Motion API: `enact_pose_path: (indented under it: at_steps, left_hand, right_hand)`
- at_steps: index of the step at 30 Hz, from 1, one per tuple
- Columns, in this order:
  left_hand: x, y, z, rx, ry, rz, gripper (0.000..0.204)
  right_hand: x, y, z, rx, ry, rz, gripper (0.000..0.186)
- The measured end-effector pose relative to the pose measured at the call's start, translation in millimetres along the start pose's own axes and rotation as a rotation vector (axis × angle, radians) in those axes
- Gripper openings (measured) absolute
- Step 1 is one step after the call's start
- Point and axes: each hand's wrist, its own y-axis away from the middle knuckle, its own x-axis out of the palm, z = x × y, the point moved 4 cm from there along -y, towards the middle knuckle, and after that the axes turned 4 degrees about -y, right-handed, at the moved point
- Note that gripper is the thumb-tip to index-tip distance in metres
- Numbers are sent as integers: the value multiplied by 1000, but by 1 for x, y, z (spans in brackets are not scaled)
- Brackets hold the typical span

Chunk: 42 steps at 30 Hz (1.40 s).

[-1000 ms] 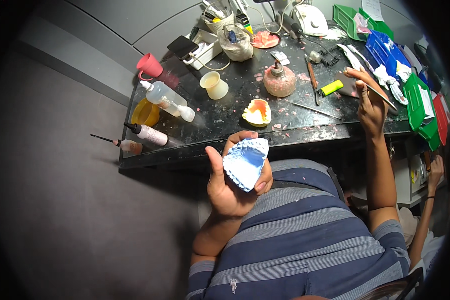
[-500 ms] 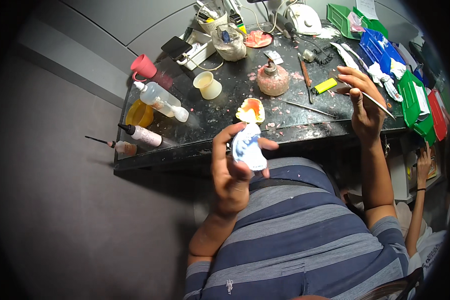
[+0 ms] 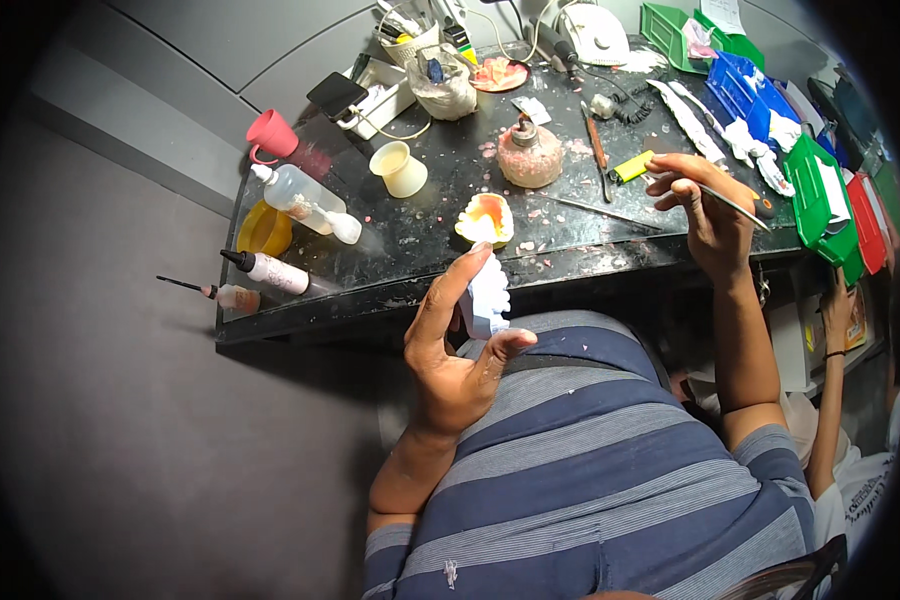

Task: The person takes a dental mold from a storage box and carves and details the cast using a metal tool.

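Note:
My left hand [image 3: 448, 355] grips a pale white plaster dental cast [image 3: 487, 298] between thumb and fingers, above my lap at the bench's front edge. The cast is tilted, its row of teeth turned to the right. Just beyond it, a yellowish dental cast [image 3: 484, 219] with an orange-pink inner surface sits on the bench. My right hand [image 3: 715, 215] is raised over the front right of the bench, closed round a slim metal tool [image 3: 735, 206]. Part of the tool is hidden by the fingers, and its working end is hard to make out.
Beyond the casts stands a glass spirit burner [image 3: 530, 155]. A yellow lighter [image 3: 633, 167], a brown-handled tool [image 3: 597, 145] and a thin metal rod [image 3: 600, 211] lie nearby. Bottles [image 3: 310, 205] and a cream cup [image 3: 399, 170] stand left. Another person's arm [image 3: 832, 370] reaches in beside green bins [image 3: 820, 200].
My left hand has turned the white cast, so its teeth now face sideways. My right hand has tilted the slim tool. The whole view has shifted slightly.

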Motion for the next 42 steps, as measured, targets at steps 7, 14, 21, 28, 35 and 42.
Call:
enact_pose_path:
  at_steps: [7, 14, 21, 28, 35, 42]
  left_hand:
    - [5, -1, -6, -58, 147, 20, 78]
    - [3, 3, -3, -320, 248, 76, 111]
    - [1, 5, -1, -326, 315, 159, 112]
    - [4, 5, 5, -225, 317, 149, 109]
    - [10, -1, 4, -233, 438, -13, 65]
    - [13, 1, -5, -256, 321, -14, 74]
  right_hand:
    - [24, 3, 27, 6, -23, 41, 19]
    - [32, 5, 35, -58, 128, 113, 17]
    - [33, 5, 36, -5, 104, 140, 15]
    - [34, 8, 38, 23, 58, 136, 14]
    - [34, 8, 42, 39, 17, 112, 15]
    - [66, 19, 76, 64, -408, 151, 13]
